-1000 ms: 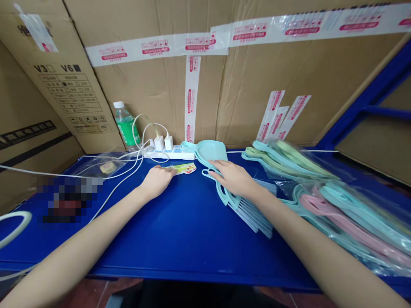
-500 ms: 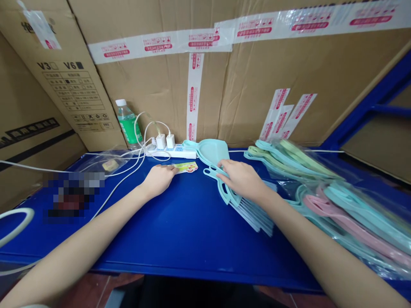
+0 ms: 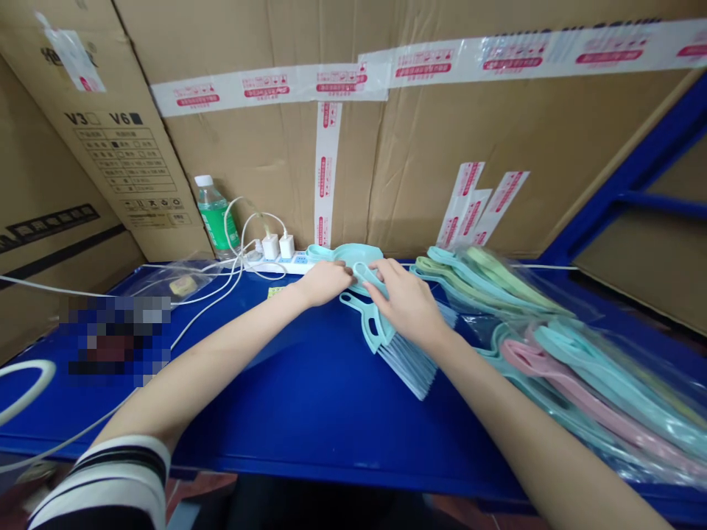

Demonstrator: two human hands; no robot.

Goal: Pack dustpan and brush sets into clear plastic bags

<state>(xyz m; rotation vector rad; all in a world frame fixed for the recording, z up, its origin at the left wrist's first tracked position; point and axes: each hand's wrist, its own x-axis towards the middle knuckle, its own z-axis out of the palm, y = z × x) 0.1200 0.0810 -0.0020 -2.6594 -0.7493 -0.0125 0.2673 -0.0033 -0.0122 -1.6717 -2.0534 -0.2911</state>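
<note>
Blue table [image 3: 309, 412], back edge: both your hands were on a teal brush [image 3: 406, 361].
Right hand [image 3: 406, 302] pinched its handle; left hand [image 3: 325, 282] curled at the tip, grip unclear.

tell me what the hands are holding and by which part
The left hand and right hand both grip a teal brush by its looped handle, just in front of the dustpan.

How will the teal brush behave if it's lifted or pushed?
Probably light: the brush is thin moulded plastic. Handle looks stiff, bristles should flex. Lying flat, it likely slides on the smooth table, not rolls.
</note>
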